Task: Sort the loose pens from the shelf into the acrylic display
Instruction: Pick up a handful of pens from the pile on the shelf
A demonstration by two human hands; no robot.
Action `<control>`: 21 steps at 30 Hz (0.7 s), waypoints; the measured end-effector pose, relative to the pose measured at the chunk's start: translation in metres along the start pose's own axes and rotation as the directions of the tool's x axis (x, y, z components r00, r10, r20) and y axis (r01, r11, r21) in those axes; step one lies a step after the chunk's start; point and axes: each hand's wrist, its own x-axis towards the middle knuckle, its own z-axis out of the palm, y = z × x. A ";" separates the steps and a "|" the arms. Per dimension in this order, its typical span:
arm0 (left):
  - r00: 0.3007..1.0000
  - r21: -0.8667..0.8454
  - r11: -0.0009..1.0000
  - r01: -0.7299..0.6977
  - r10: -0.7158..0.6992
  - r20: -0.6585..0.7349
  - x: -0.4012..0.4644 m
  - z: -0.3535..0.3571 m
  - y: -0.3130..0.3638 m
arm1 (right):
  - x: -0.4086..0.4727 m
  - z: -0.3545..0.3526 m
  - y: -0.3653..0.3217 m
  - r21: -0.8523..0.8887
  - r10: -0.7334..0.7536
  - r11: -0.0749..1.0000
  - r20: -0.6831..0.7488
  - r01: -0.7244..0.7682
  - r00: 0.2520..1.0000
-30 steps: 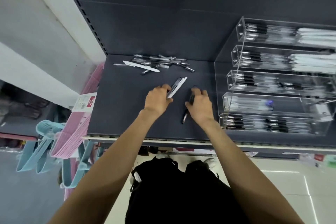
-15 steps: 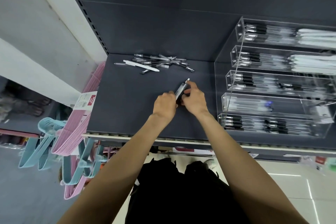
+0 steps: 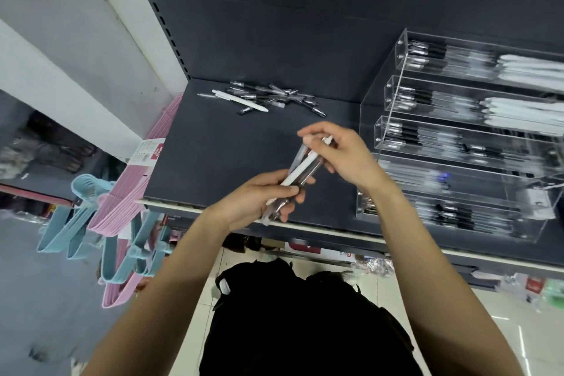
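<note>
Above the front of the dark shelf (image 3: 213, 159), both hands hold a small bundle of pens (image 3: 300, 171), white and clear ones with dark parts. My left hand (image 3: 259, 198) grips the bundle's lower end. My right hand (image 3: 338, 152) pinches its upper end with thumb and fingers. A pile of loose pens (image 3: 268, 98), one of them white, lies at the back of the shelf. The tiered acrylic display (image 3: 457, 143) stands to the right, its rows holding black, clear and white pens.
Pink and blue hangers (image 3: 122, 207) hang off the shelf's left end beside a white pillar. The shelf's front edge runs just below my hands. Packaged goods sit on a lower shelf at the bottom right.
My hands came together, gathered the pens off the shelf surface into one bundle and lifted it toward me. The pile at the back has not moved.
</note>
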 end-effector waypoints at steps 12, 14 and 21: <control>0.973 -0.303 0.940 -0.157 0.094 -0.213 -0.017 0.016 -0.018 | 0.011 0.005 -0.014 0.098 0.056 0.993 0.145 -0.071 0.988; 0.960 -0.281 0.943 -0.177 0.103 -0.259 -0.019 0.016 -0.022 | 0.009 0.007 -0.013 0.150 0.060 0.985 0.163 -0.085 0.985; 0.956 -0.383 0.897 -0.220 0.120 -0.267 -0.029 0.018 -0.028 | 0.002 -0.001 -0.020 0.115 0.026 0.993 0.040 -0.031 0.999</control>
